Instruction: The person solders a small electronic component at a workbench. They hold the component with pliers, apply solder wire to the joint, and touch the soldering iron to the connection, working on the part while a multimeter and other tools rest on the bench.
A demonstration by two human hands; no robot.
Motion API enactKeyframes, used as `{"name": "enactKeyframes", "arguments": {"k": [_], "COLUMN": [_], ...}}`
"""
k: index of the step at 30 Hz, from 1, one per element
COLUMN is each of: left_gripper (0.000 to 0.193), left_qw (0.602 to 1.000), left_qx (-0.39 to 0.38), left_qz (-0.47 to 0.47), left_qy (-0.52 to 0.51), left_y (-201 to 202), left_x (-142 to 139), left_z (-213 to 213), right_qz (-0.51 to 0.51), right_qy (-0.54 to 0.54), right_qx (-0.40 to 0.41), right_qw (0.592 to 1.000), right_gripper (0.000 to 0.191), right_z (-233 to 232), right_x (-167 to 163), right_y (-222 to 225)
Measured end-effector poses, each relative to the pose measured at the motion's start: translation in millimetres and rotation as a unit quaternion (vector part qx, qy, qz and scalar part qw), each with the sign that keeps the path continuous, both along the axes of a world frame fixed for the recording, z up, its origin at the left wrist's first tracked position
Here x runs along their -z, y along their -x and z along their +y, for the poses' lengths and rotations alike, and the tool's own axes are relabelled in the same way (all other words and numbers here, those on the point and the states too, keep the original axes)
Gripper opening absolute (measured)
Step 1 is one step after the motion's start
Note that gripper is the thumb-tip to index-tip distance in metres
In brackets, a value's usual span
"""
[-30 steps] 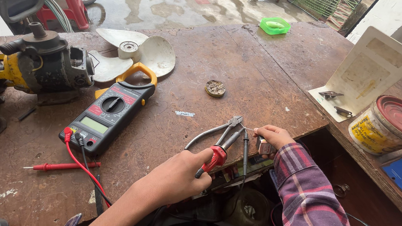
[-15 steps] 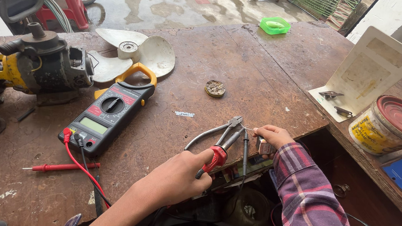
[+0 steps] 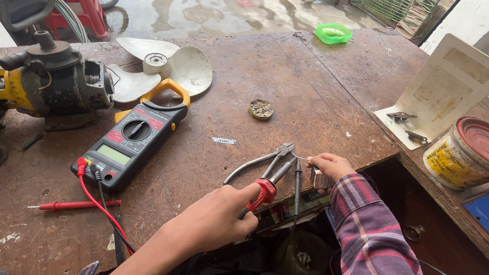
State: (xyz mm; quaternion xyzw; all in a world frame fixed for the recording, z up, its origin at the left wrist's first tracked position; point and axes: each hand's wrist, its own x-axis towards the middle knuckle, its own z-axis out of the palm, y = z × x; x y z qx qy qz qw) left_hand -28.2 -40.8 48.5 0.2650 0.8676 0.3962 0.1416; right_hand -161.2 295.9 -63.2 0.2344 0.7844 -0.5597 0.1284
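Two hands at work: left hand (image 3: pixel 213 220) fingers closed around red-handled pliers (image 3: pixel 267 181), nipping a thin wire (image 3: pixel 301 158) pinched between right hand (image 3: pixel 327 164) fingers.

Pliers (image 3: pixel 269 172): red-handled, one handle bare metal, lying near table's front edge, nose pointing away, jaws closed on a thin wire (image 3: pixel 301 158). Wire runs sideways from the jaw tips. Black probe (image 3: pixel 297 183) lies just beside the pliers, parallel.
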Motion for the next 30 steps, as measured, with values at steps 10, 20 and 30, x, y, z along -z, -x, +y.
{"name": "enactKeyframes", "arguments": {"k": [10,20,30], "left_gripper": [0.023,0.023,0.023], "left_qw": [1.0,0.997,0.997], "left_qx": [0.004,0.009,0.01], "left_qz": [0.026,0.068,0.072], "left_qy": [0.016,0.02,0.034], "left_y": [2,2,2], "left_x": [4,9,8], "left_z": [2,3,6], "right_qz": [-0.008,-0.031,-0.021], "right_qy": [-0.011,-0.043,-0.018], "right_qx": [0.0,0.007,-0.002], "right_qw": [1.0,0.999,1.0], "right_gripper": [0.021,0.021,0.02], "right_z": [0,-2,0], "right_x": [0,-8,-8], "right_y": [1,-2,-2]}}
